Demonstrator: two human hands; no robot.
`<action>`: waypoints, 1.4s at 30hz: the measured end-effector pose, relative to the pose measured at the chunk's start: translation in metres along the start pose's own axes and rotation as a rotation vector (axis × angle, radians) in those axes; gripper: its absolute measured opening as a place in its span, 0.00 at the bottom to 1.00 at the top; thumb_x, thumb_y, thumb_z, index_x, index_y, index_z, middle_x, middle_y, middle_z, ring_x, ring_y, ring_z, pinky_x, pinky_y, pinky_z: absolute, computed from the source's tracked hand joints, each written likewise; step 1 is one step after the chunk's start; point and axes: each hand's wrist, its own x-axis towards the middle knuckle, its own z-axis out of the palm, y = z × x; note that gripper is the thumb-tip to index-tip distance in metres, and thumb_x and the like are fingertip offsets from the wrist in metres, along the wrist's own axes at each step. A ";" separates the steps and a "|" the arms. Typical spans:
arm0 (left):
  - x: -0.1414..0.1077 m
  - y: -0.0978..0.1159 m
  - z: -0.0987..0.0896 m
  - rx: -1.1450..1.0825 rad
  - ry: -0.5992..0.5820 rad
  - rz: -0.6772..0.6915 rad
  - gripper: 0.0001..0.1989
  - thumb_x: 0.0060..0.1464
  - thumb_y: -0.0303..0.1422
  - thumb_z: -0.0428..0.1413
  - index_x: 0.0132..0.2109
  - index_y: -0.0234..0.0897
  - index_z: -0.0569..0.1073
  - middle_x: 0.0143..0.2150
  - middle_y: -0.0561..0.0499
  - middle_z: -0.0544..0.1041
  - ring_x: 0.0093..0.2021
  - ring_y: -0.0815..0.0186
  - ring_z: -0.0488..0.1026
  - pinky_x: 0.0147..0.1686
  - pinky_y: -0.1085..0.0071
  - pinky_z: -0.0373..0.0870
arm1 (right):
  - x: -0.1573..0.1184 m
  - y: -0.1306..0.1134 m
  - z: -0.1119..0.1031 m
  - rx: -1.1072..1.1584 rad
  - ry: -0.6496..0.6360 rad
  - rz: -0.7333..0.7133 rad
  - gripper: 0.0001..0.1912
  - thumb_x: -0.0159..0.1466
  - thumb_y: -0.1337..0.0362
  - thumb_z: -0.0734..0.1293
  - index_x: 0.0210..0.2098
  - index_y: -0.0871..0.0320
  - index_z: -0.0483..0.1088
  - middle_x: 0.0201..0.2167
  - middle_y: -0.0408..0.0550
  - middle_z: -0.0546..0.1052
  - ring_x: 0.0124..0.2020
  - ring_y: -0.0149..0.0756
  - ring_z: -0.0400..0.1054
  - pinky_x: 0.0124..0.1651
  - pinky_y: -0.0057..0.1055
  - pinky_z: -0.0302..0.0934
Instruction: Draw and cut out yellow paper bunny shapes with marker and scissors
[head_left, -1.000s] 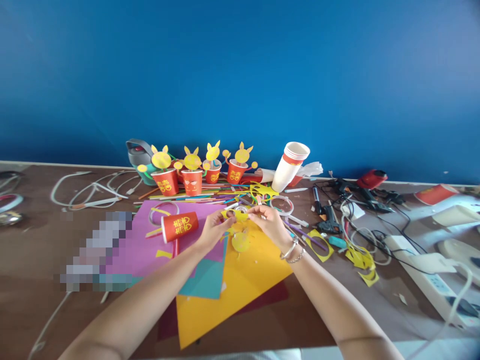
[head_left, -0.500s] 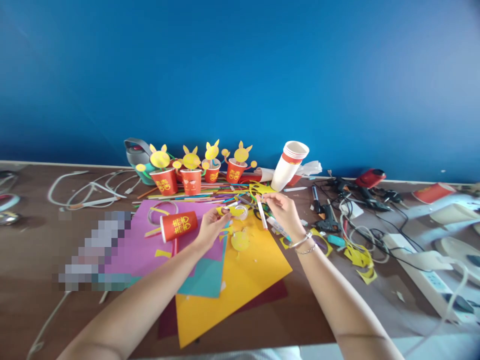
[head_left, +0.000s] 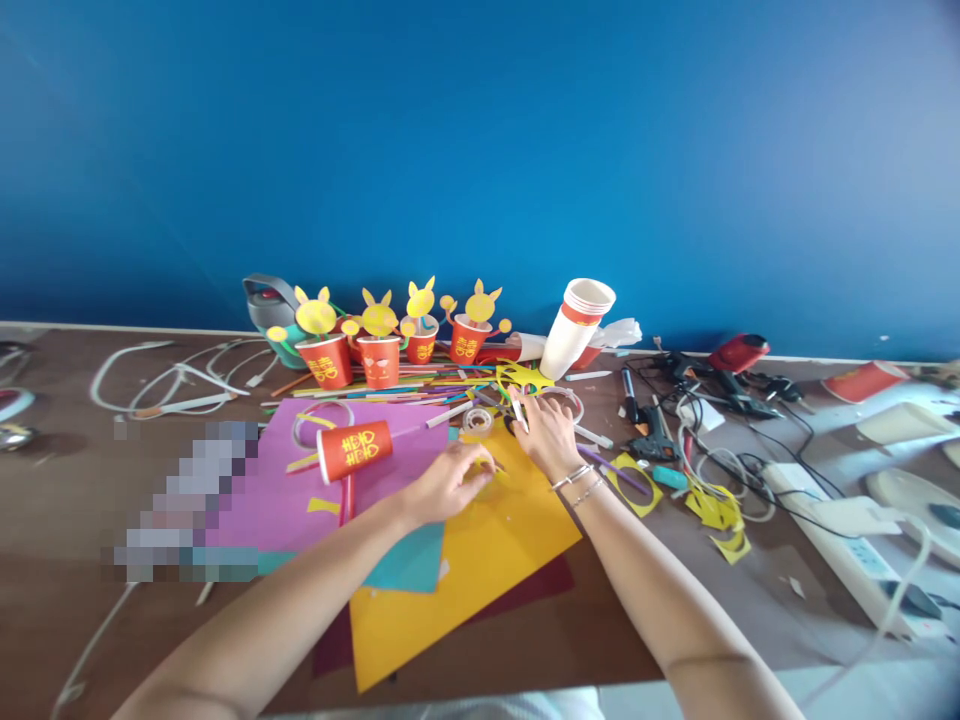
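My left hand (head_left: 454,482) is over the yellow-orange sheet (head_left: 480,570), thumb and fingertips close together on something I cannot make out, near yellow paper. A small white stick (head_left: 518,412) shows at the fingers of my right hand (head_left: 546,432), which are bent round it beside the tape roll (head_left: 477,421). Left of my hands a red paper cup (head_left: 355,450) lies on its side on the purple sheet (head_left: 262,480). Behind stand several red cups with yellow eared paper heads, one of them (head_left: 472,338) nearest the middle.
A tall stack of white cups (head_left: 576,328) leans at the back. To the right are glue guns (head_left: 654,438), yellow paper scraps (head_left: 716,508), tangled cables and a white power strip (head_left: 840,550). A grey flask (head_left: 270,305) and white cables (head_left: 176,380) are at the left.
My left hand has moved down and right onto the yellow-orange sheet; the yellow piece no longer shows raised in it. My right hand has moved slightly left and down, its fingers lower.
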 end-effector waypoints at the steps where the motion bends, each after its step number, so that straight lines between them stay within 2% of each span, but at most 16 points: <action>1: -0.002 0.003 0.002 0.075 -0.069 0.047 0.05 0.57 0.32 0.50 0.39 0.39 0.69 0.37 0.49 0.77 0.41 0.63 0.73 0.44 0.66 0.64 | 0.000 0.001 0.002 0.003 0.004 0.002 0.25 0.59 0.68 0.61 0.56 0.56 0.64 0.40 0.53 0.77 0.43 0.48 0.65 0.44 0.39 0.53; 3: -0.004 0.005 0.005 0.206 -0.136 0.117 0.05 0.58 0.30 0.48 0.40 0.39 0.68 0.37 0.49 0.77 0.40 0.62 0.73 0.46 0.65 0.63 | 0.002 0.003 0.003 0.038 0.018 0.009 0.26 0.58 0.69 0.61 0.56 0.57 0.64 0.40 0.53 0.77 0.42 0.47 0.66 0.44 0.38 0.54; 5: -0.005 0.004 0.006 0.311 -0.125 0.161 0.05 0.59 0.29 0.47 0.40 0.38 0.67 0.34 0.50 0.77 0.38 0.63 0.74 0.45 0.64 0.63 | 0.004 0.005 0.000 0.112 0.050 0.016 0.26 0.58 0.70 0.60 0.56 0.58 0.63 0.40 0.52 0.77 0.41 0.45 0.66 0.44 0.37 0.55; 9: -0.004 0.000 0.003 0.434 0.006 0.210 0.04 0.57 0.28 0.47 0.38 0.37 0.67 0.28 0.51 0.76 0.31 0.64 0.73 0.41 0.64 0.64 | 0.006 0.006 -0.008 0.326 0.127 0.009 0.24 0.58 0.72 0.56 0.52 0.58 0.67 0.42 0.52 0.76 0.42 0.42 0.68 0.47 0.36 0.57; 12: -0.003 -0.003 -0.001 0.427 0.131 0.164 0.03 0.55 0.28 0.49 0.36 0.37 0.67 0.26 0.52 0.75 0.28 0.64 0.72 0.38 0.65 0.64 | 0.007 0.007 -0.010 0.594 0.086 0.104 0.20 0.59 0.70 0.53 0.43 0.58 0.73 0.33 0.51 0.76 0.33 0.39 0.69 0.39 0.34 0.61; 14: -0.002 -0.006 -0.003 0.322 0.243 0.076 0.03 0.54 0.29 0.50 0.35 0.37 0.68 0.27 0.51 0.75 0.29 0.64 0.72 0.36 0.66 0.65 | 0.008 0.008 -0.011 0.856 0.021 0.206 0.20 0.60 0.68 0.52 0.39 0.58 0.74 0.28 0.48 0.74 0.26 0.36 0.67 0.29 0.31 0.60; 16: 0.000 -0.009 -0.003 0.129 0.374 -0.036 0.04 0.54 0.31 0.51 0.35 0.37 0.69 0.31 0.50 0.76 0.33 0.64 0.73 0.36 0.68 0.66 | 0.008 0.009 -0.013 1.120 -0.037 0.228 0.18 0.60 0.65 0.53 0.40 0.57 0.72 0.29 0.47 0.73 0.26 0.34 0.66 0.24 0.28 0.58; 19: 0.004 -0.013 -0.004 -0.157 0.517 -0.153 0.06 0.53 0.34 0.53 0.34 0.36 0.69 0.33 0.50 0.76 0.36 0.65 0.72 0.37 0.70 0.67 | 0.007 0.006 -0.017 1.421 -0.133 0.095 0.17 0.56 0.63 0.61 0.45 0.56 0.67 0.33 0.47 0.73 0.31 0.35 0.67 0.26 0.27 0.60; 21: 0.006 -0.014 -0.005 -0.254 0.544 -0.181 0.07 0.52 0.36 0.54 0.33 0.36 0.70 0.32 0.51 0.75 0.35 0.66 0.72 0.38 0.70 0.67 | 0.005 -0.001 -0.018 1.531 -0.216 0.013 0.21 0.53 0.65 0.66 0.47 0.55 0.64 0.34 0.46 0.72 0.34 0.34 0.68 0.31 0.28 0.63; 25: 0.009 -0.012 -0.003 -0.281 0.461 -0.200 0.09 0.52 0.37 0.54 0.31 0.35 0.70 0.30 0.52 0.75 0.33 0.66 0.72 0.36 0.70 0.68 | -0.001 -0.018 -0.016 1.561 -0.291 0.016 0.24 0.49 0.70 0.69 0.44 0.54 0.62 0.34 0.43 0.69 0.32 0.31 0.69 0.35 0.30 0.65; 29: 0.006 -0.013 0.002 -0.095 0.375 -0.144 0.09 0.53 0.36 0.54 0.37 0.35 0.72 0.36 0.48 0.77 0.38 0.63 0.74 0.41 0.66 0.69 | -0.001 -0.022 -0.013 1.484 -0.178 0.062 0.21 0.48 0.73 0.66 0.41 0.54 0.62 0.33 0.42 0.68 0.31 0.30 0.67 0.32 0.27 0.65; 32: 0.000 -0.011 0.008 0.227 0.184 0.072 0.14 0.55 0.37 0.53 0.46 0.37 0.72 0.47 0.44 0.76 0.51 0.57 0.70 0.52 0.57 0.64 | 0.006 -0.014 -0.014 1.485 0.004 0.199 0.21 0.48 0.72 0.65 0.42 0.54 0.62 0.33 0.42 0.68 0.29 0.29 0.66 0.30 0.27 0.65; 35: -0.008 -0.005 0.014 0.467 -0.116 0.315 0.21 0.57 0.41 0.51 0.56 0.40 0.67 0.58 0.45 0.70 0.62 0.56 0.59 0.61 0.53 0.51 | 0.011 -0.004 -0.015 1.489 0.084 0.296 0.22 0.48 0.70 0.66 0.42 0.54 0.61 0.33 0.41 0.68 0.29 0.30 0.66 0.28 0.28 0.66; 38: -0.011 0.001 0.016 0.455 -0.117 0.465 0.12 0.60 0.37 0.49 0.47 0.41 0.72 0.46 0.50 0.78 0.55 0.62 0.68 0.61 0.57 0.52 | 0.012 0.000 -0.016 1.457 -0.012 0.269 0.22 0.47 0.70 0.65 0.42 0.54 0.61 0.33 0.42 0.69 0.31 0.31 0.67 0.28 0.27 0.66; 40: -0.010 0.004 0.013 0.424 -0.061 0.450 0.10 0.60 0.33 0.48 0.41 0.40 0.74 0.36 0.51 0.79 0.41 0.67 0.74 0.54 0.63 0.61 | 0.011 0.002 -0.018 1.400 -0.124 0.203 0.22 0.47 0.72 0.64 0.42 0.55 0.62 0.33 0.43 0.69 0.32 0.32 0.67 0.29 0.27 0.66; 42: -0.008 0.005 0.010 0.445 -0.043 0.428 0.10 0.59 0.32 0.48 0.38 0.39 0.74 0.31 0.51 0.78 0.34 0.68 0.73 0.44 0.66 0.65 | 0.009 0.004 -0.019 1.272 -0.214 0.099 0.21 0.47 0.74 0.61 0.42 0.56 0.63 0.33 0.43 0.69 0.31 0.31 0.67 0.30 0.27 0.65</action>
